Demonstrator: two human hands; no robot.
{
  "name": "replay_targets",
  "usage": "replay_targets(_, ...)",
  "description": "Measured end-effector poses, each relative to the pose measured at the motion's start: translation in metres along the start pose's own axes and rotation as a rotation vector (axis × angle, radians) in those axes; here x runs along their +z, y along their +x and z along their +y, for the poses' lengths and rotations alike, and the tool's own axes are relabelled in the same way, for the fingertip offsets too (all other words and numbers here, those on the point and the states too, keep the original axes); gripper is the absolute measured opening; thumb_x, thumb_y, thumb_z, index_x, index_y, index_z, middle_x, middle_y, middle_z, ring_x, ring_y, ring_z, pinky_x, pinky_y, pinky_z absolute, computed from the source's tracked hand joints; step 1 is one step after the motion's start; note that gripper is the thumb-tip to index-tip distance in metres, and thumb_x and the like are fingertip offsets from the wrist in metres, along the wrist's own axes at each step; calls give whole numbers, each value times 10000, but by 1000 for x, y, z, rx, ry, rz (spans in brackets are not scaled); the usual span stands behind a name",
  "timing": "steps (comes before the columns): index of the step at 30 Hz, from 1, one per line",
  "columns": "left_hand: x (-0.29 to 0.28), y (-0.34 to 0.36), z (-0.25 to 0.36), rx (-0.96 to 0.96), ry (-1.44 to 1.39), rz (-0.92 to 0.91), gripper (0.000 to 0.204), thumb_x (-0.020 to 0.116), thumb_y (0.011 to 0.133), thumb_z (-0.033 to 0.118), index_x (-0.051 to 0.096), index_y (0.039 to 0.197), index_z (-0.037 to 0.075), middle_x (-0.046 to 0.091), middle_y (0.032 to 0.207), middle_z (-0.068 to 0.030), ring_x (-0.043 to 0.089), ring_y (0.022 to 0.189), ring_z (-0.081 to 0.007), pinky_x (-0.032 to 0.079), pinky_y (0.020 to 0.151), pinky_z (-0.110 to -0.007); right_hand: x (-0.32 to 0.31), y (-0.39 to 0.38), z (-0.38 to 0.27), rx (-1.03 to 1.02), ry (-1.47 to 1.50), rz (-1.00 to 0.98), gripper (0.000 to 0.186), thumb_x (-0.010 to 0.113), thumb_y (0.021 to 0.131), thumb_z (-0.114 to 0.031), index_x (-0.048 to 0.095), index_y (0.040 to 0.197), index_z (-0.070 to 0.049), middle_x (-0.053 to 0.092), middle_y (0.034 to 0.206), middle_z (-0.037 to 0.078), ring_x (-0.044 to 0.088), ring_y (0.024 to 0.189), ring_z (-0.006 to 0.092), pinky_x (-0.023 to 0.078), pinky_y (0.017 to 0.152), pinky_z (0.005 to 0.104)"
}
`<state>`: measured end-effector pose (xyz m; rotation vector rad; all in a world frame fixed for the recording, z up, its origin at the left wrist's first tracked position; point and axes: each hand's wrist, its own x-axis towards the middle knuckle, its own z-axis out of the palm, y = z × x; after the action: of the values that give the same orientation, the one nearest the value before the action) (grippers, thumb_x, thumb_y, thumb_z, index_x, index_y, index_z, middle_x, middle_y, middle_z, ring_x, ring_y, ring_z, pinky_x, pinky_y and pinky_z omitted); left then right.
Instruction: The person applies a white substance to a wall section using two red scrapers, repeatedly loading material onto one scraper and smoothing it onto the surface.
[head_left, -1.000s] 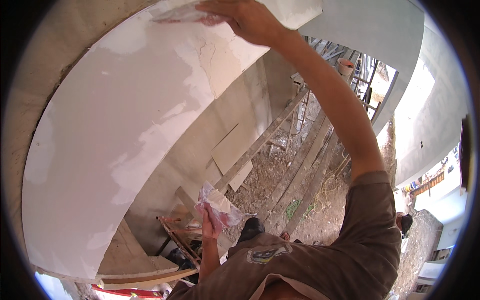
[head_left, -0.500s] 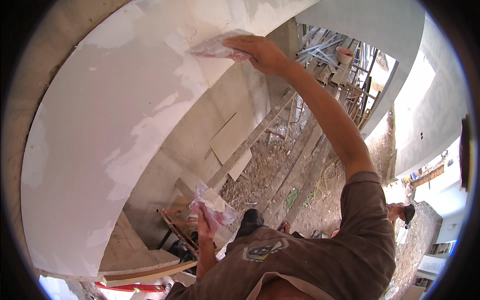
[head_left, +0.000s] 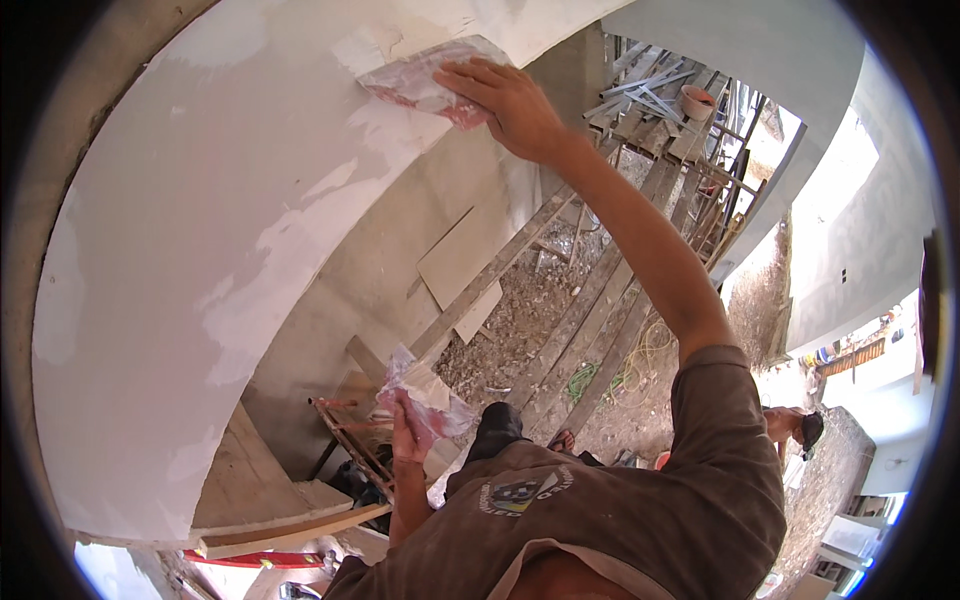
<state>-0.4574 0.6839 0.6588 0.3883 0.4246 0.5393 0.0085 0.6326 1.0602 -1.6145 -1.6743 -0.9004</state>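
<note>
Head view: right hand (head_left: 520, 112) holds a smeared plate (head_left: 405, 84) against the white panel (head_left: 180, 230), fingers (head_left: 470, 82) nearly flat over it; below, left hand (head_left: 406, 438) clasps a pale-caked plate (head_left: 442, 415), fingers curled round it.

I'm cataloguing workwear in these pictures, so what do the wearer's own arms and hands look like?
The right hand and left hand are bare, with no gloves or watch showing. A short brown fabric sleeve on the right ends near the elbow, matching the brown shirt with its printed chest emblem. The left sleeve is hard to make out.
</note>
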Motion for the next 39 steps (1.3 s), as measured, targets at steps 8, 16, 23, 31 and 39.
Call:
replay_targets(8,19,-3,10,22,81,20,623,595,971,467,410,1497,190,436,1522,-14,428,1375,-264,345,1145,-472,18,-38,-8,47,-6,-50,714,565,792,97,517,1435,-211,505,1478,26,459,1351,335,381,1105,488)
replay_targets(16,18,4,11,11,117,-6,521,490,1032,433,426,1495,204,420,1536,-8,415,1393,-259,335,1151,-517,27,-62,-18,68,-32,-121,737,606,784,72,496,1451,-224,479,1505,3,446,1369,327,368,1104,511)
replay_targets(23,13,3,8,-7,43,-5,522,491,1033,429,419,1497,200,439,1521,-15,430,1381,-260,334,1152,-504,17,-87,-17,104,219,-89,585,559,836,76,537,1398,-85,593,1372,117,551,1275,323,457,1020,445)
replay_targets(31,21,4,11,0,11,-43,515,496,1034,415,419,1497,202,425,1532,-32,426,1386,-275,354,1146,-493,-12,-63,-19,1208,1037,57,293,584,911,-98,610,1181,12,664,1052,95,648,921,198,518,778,404)
replay_targets(39,20,12,3,-15,5,-50,509,467,1044,424,417,1500,205,415,1538,-16,423,1385,-258,348,1146,-488,-6,-46,3,1291,1125,188,301,608,888,-111,605,1161,17,647,1058,95,648,942,217,541,818,417)
